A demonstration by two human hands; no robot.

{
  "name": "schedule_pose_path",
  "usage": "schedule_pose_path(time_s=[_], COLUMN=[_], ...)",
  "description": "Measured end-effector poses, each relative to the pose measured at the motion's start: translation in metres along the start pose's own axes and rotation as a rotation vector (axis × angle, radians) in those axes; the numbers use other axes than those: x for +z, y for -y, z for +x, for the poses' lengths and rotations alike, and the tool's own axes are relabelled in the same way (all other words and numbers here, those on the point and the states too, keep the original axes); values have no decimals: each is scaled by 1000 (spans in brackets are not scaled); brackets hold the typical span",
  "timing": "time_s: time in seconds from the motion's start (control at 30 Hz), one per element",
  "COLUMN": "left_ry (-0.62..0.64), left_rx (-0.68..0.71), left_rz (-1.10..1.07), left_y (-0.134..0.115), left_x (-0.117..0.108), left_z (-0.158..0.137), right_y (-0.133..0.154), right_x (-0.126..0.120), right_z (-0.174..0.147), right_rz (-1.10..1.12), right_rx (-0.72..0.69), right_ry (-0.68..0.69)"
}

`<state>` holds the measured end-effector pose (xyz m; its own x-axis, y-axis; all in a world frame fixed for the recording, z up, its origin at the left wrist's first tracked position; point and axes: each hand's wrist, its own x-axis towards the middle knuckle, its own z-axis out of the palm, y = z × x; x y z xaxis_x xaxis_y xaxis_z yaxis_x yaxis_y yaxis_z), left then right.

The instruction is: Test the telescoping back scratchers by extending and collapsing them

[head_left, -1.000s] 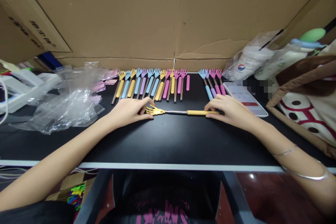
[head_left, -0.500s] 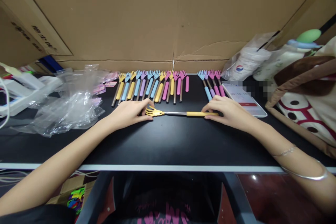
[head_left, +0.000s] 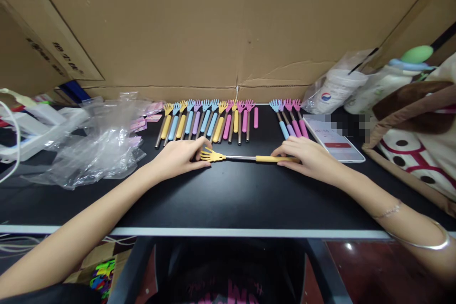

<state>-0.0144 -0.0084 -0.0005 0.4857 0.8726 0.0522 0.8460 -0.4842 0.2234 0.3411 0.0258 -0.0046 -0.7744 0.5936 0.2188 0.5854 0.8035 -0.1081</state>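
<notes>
A yellow back scratcher (head_left: 241, 157) with a metal rod lies crosswise on the black table in front of me. My left hand (head_left: 187, 156) is closed around the tips of its claw-shaped head at the left. The fingers of my right hand (head_left: 301, 156) grip the yellow handle at the other end. Behind it stretches a row of back scratcher parts: clawed rods in yellow, blue, purple and pink, with coloured handle sleeves (head_left: 188, 122) among them. A smaller group of pink, purple and blue back scratchers (head_left: 290, 116) lies to the right, partly behind my right hand.
Clear plastic bags (head_left: 96, 147) are heaped at the left, by a white plastic stand (head_left: 42, 128). A phone (head_left: 337, 140) showing a timer lies at the right, near a bagged cup (head_left: 333, 92), a bottle (head_left: 399, 80) and a fabric bag (head_left: 420, 128). Cardboard (head_left: 199, 23) walls the back.
The camera view has shifted slightly, so everything sits a little lower. Both hands keep hold of the yellow back scratcher; my right hand's fingers have moved slightly left along the handle.
</notes>
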Motion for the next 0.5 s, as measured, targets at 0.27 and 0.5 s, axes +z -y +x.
schedule_pose_path(time_s=[0.27,0.5], left_ry=[-143,-204], left_rx=[-27,4], left_rz=[62,160], left_y=[-3,-3], left_x=[-4,-7], left_z=[-1,-1], right_y=[4,21], right_x=[-1,-4], right_z=[8,24], right_rz=[-132,-383], right_rx=[14,-79], right_ry=[-97,-141])
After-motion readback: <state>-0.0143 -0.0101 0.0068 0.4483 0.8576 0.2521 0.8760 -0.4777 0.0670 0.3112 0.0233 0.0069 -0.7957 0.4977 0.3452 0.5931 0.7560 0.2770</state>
